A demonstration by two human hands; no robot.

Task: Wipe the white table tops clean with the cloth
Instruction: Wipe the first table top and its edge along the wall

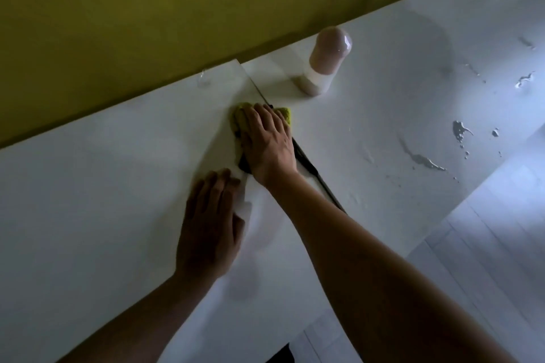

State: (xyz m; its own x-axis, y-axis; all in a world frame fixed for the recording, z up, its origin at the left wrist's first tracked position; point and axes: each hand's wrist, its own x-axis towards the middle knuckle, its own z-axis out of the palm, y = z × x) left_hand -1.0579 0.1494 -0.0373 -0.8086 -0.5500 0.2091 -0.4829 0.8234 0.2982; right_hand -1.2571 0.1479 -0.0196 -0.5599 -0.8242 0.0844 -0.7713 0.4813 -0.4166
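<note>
Two white table tops meet at a dark seam running diagonally through the middle. My right hand presses flat on a yellow-green cloth at the seam, covering most of it. My left hand lies flat, fingers together, on the left table top, just below and left of the cloth. The right table top carries wet streaks and puddles toward its right edge.
A pink and white bottle stands on the right table top near the yellow wall, just beyond the cloth. A pale plank floor shows at the lower right past the table edge.
</note>
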